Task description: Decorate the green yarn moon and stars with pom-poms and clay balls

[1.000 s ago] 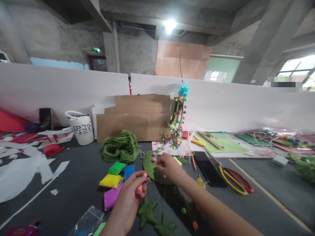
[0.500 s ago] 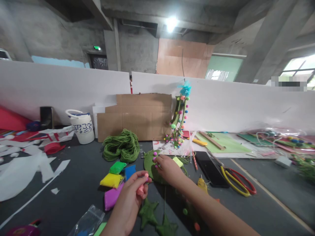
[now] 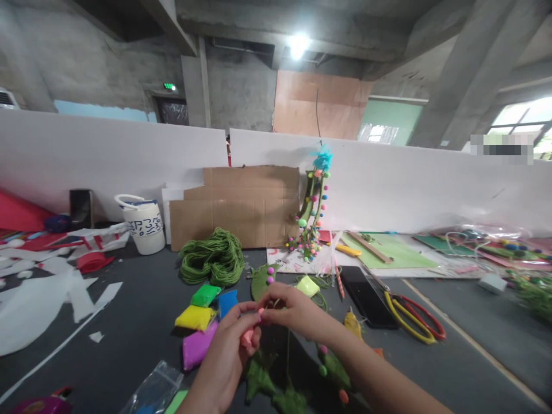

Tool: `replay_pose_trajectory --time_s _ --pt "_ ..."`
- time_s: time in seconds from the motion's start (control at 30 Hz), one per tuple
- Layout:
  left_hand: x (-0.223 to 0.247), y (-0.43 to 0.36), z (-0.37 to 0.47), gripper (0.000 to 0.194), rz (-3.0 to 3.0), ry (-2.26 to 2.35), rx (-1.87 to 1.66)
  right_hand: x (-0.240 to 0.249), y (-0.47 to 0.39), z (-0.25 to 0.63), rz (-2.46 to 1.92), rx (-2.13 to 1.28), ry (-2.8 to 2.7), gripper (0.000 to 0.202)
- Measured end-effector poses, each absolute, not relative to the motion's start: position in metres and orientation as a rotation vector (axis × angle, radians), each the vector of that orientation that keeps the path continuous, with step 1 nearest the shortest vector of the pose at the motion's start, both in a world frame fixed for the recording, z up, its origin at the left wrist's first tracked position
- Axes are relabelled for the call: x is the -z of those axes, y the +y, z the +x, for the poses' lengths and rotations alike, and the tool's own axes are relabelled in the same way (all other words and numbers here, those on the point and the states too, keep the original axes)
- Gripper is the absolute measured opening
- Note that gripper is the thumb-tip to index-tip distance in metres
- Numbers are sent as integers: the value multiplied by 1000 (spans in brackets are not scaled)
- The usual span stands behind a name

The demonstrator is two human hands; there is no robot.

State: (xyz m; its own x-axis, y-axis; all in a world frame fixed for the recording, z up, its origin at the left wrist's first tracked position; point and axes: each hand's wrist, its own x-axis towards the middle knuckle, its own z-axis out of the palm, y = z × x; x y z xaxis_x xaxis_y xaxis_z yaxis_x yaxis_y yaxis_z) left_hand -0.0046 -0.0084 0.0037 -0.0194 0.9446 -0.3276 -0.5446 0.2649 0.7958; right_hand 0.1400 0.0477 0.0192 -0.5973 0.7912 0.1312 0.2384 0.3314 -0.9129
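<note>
My left hand (image 3: 230, 345) is closed around a lump of coral-pink modelling clay (image 3: 247, 338). At its fingertips a small bit of the same clay shows, and the fingers of my right hand (image 3: 288, 310) pinch there, touching the left. Just beyond lies a green yarn-wrapped piece (image 3: 260, 280) with pink-purple balls (image 3: 271, 275) along its edge, partly hidden by my right hand. Below my hands are green stars (image 3: 260, 376) on a cord. Under my right forearm another green piece (image 3: 335, 368) carries small coloured balls.
Packs of yellow clay (image 3: 195, 317), purple clay (image 3: 197, 348) and blue clay (image 3: 227, 301) lie left of my hands. Behind them sits green yarn (image 3: 212, 257). To the right are a black phone (image 3: 368, 296) and scissors (image 3: 416, 319). A decorated green hanging (image 3: 308, 218) stands by cardboard (image 3: 235, 207).
My right hand has moved from the green piece with balls down and left to my left fingertips. The left hand still grips the coral clay, nearly in place.
</note>
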Motion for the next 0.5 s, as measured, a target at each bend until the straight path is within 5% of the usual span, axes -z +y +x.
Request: replay_pose_trajectory --time_s 0.5 --pt "-3 -8 -8 14 470 903 -1309 -11 48 146 -785 -1903 -1210 25"
